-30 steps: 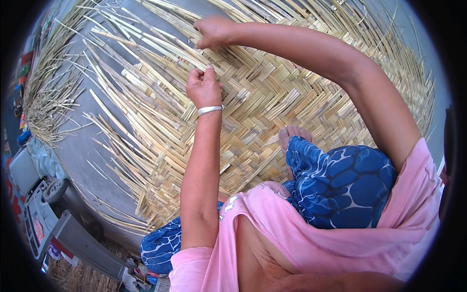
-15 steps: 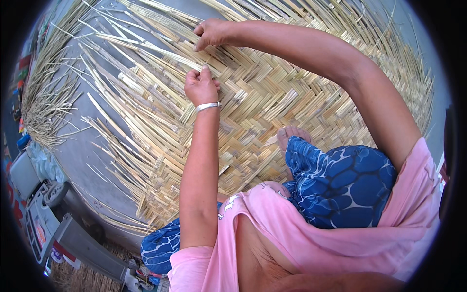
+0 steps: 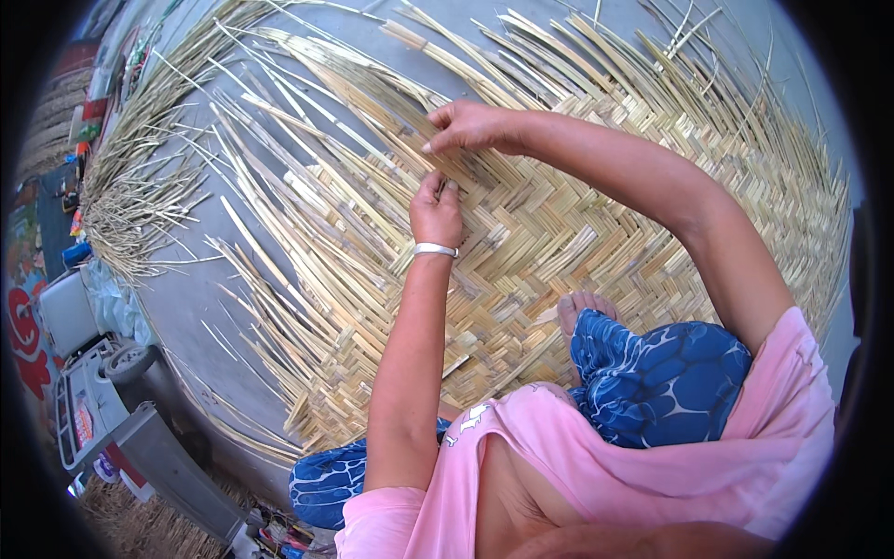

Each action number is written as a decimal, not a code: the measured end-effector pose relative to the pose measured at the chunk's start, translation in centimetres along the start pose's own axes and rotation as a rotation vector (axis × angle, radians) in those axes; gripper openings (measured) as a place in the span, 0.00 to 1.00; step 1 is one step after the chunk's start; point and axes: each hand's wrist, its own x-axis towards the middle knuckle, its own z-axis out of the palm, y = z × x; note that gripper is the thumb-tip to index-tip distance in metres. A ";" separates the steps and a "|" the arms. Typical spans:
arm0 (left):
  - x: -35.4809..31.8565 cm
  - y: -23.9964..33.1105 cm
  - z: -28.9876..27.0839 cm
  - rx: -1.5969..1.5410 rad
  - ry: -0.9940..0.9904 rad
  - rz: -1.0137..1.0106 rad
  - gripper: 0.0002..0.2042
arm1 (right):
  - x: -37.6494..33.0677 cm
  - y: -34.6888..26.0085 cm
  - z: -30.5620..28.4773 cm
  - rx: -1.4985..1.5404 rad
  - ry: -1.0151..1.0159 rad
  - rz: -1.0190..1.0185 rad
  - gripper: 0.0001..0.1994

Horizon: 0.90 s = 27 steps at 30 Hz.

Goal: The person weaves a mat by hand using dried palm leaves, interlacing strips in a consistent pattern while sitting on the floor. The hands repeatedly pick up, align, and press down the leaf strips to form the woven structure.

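Note:
A large herringbone mat point(image 3: 531, 247) of split, straw-coloured reed lies on the floor in front of me, with long loose strips point(image 3: 307, 186) fanning out from its left and far edges. My right hand point(image 3: 470, 129) is closed at the far left part of the weave, thumb and fingers around a bundle of strips point(image 3: 377, 98) that slants up and left. Just below it, my left hand point(image 3: 436, 214), with a silver bangle point(image 3: 436, 249) on the wrist, is closed with fingertips pinched at a strip near the weave's edge. The fingers partly hide the strip ends.
A pile of thin reeds point(image 3: 149, 200) lies on the grey floor point(image 3: 196, 279) at the left. Nearer, at the lower left, stand a grey wheeled machine point(image 3: 112, 410) and a clear plastic bag point(image 3: 116, 298). My bare foot point(image 3: 587, 309) rests on the mat.
The view has shifted, so everything sits lower and further right. Both hands have moved slightly rightward over the mat. The strip slanting from my left hand no longer shows there.

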 end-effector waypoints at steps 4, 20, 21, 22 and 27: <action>0.5 2.0 -0.6 -0.117 -0.146 -0.249 0.09 | -0.9 2.4 0.5 -0.227 0.242 -0.211 0.12; 1.0 1.3 -0.2 0.123 -0.192 -0.121 0.05 | -6.5 7.6 1.1 -0.055 0.640 -0.221 0.06; 0.9 1.2 0.2 0.198 -0.182 -0.066 0.05 | -6.7 8.1 1.1 0.013 0.697 -0.239 0.06; 0.3 1.0 0.2 0.277 -0.161 -0.027 0.06 | -6.8 8.0 1.5 -0.006 0.699 -0.237 0.06; 0.5 0.3 -0.1 0.060 -0.137 -0.095 0.11 | -6.4 6.5 0.9 0.007 0.628 -0.155 0.08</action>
